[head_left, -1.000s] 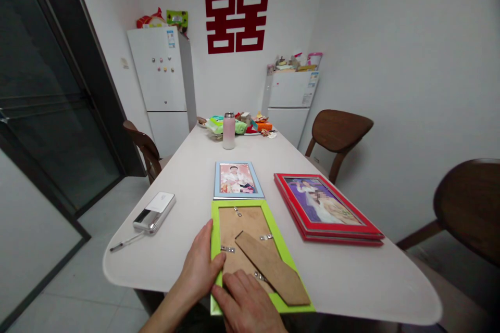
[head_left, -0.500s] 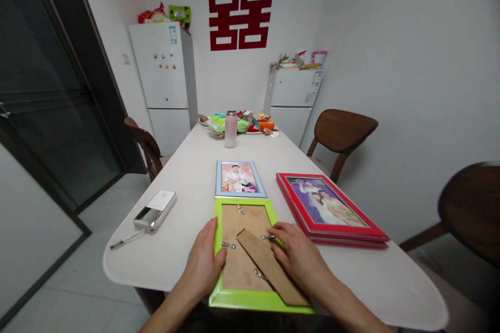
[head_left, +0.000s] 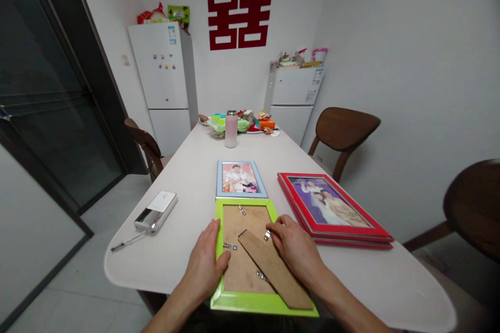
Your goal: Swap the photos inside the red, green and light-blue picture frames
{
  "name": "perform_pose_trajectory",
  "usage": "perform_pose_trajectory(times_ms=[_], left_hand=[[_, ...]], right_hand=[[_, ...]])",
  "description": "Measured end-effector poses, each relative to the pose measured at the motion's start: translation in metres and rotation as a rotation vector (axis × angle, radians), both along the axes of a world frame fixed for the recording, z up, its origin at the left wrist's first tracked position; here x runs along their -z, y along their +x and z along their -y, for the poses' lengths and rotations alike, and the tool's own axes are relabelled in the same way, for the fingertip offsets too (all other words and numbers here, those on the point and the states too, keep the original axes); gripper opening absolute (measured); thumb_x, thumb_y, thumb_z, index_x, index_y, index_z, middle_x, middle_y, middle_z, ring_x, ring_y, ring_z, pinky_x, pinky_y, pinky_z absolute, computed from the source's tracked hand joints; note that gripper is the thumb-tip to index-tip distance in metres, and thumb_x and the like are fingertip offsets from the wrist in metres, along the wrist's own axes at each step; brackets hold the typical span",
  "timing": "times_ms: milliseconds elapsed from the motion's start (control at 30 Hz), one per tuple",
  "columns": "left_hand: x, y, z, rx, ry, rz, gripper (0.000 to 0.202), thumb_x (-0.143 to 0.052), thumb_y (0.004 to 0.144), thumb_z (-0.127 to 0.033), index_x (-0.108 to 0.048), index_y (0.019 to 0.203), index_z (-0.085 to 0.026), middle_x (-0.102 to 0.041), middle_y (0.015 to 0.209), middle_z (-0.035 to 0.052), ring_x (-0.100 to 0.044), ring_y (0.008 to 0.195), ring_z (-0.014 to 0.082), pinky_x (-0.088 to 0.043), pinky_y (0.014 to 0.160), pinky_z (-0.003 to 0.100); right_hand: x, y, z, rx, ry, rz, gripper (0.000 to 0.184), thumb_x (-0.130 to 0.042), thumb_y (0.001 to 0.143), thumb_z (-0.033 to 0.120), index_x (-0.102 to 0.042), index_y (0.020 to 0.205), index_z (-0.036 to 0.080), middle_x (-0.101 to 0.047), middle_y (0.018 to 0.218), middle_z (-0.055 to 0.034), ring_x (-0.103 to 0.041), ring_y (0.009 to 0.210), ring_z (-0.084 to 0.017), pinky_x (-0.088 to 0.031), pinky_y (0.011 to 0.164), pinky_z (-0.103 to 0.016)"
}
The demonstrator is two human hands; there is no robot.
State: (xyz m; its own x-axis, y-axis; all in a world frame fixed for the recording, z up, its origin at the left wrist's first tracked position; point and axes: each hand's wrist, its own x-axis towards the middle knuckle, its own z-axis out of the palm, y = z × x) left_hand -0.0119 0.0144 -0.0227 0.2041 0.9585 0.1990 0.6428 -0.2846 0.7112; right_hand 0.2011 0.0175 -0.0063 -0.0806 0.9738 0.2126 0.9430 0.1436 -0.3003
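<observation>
I see the near frame (head_left: 236,268) before the far frame (head_left: 239,179) on the surface (head_left: 187,179). Stacked frames (head_left: 330,205) lie right, a device (head_left: 155,213) left.

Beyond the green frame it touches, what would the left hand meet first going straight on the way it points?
Probably the blue frame, lying just past the far edge of the green frame, though how high the left hand would pass is unclear.

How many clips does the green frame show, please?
4: top clip, left clip, right clip at the right hand, bottom clip beside the stand. Others may be hidden.
</observation>
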Motion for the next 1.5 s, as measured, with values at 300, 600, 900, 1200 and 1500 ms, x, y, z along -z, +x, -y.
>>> perform_pose_trajectory(times_ms=[300, 600, 900, 1200, 1500], left_hand=[[0.010, 0.000, 0.000, 0.008, 0.063, -0.056, 0.060, -0.046, 0.068, -0.016, -0.029, 0.125, -0.008, -0.036, 0.128, 0.0135, -0.032, 0.118, 0.0216, -0.025, 0.099, 0.038], [0.010, 0.000, 0.000, 0.016, 0.094, -0.123, 0.057, -0.043, 0.070, -0.016, -0.029, 0.123, -0.003, -0.036, 0.127, 0.0176, -0.033, 0.117, 0.0223, -0.027, 0.098, 0.040], [0.017, -0.001, -0.002, 0.007, 0.157, -0.120, 0.055, -0.043, 0.069, -0.014, -0.031, 0.122, -0.007, -0.039, 0.126, 0.0158, -0.035, 0.116, 0.0222, -0.028, 0.097, 0.041], [0.016, 0.000, 0.000, 0.015, 0.147, -0.103, 0.056, -0.042, 0.069, -0.013, -0.030, 0.123, -0.008, -0.038, 0.126, 0.0158, -0.035, 0.116, 0.0229, -0.028, 0.097, 0.042], [0.007, -0.003, 0.004, 0.029, 0.168, -0.176, 0.053, -0.045, 0.066, -0.011, -0.037, 0.119, -0.011, -0.037, 0.127, 0.0154, -0.031, 0.118, 0.0240, -0.027, 0.096, 0.045]], right_hand=[[-0.009, -0.020, 0.008, -0.139, 0.047, -0.029, 0.025, -0.039, 0.079, 0.021, -0.061, 0.092, 0.018, -0.057, 0.090, -0.0070, -0.047, 0.085, -0.018, -0.036, 0.075, -0.028], [-0.013, -0.061, 0.001, -0.302, -0.048, 0.013, 0.019, -0.045, 0.077, 0.028, -0.062, 0.078, 0.020, -0.055, 0.083, -0.0047, -0.045, 0.083, -0.017, -0.033, 0.073, -0.028], [-0.011, -0.072, -0.009, -0.265, -0.031, -0.018, 0.013, -0.047, 0.074, 0.020, -0.060, 0.075, 0.018, -0.054, 0.082, -0.0056, -0.043, 0.082, -0.017, -0.033, 0.071, -0.028], [-0.007, -0.075, -0.012, -0.302, -0.015, -0.138, 0.011, -0.052, 0.071, 0.024, -0.061, 0.075, 0.019, -0.055, 0.079, -0.0040, -0.046, 0.080, -0.017, -0.033, 0.070, -0.027], [-0.014, -0.056, -0.011, -0.265, -0.028, -0.242, 0.022, -0.049, 0.073, 0.028, -0.061, 0.086, 0.017, -0.057, 0.085, -0.0068, -0.049, 0.083, -0.017, -0.035, 0.074, -0.028]])
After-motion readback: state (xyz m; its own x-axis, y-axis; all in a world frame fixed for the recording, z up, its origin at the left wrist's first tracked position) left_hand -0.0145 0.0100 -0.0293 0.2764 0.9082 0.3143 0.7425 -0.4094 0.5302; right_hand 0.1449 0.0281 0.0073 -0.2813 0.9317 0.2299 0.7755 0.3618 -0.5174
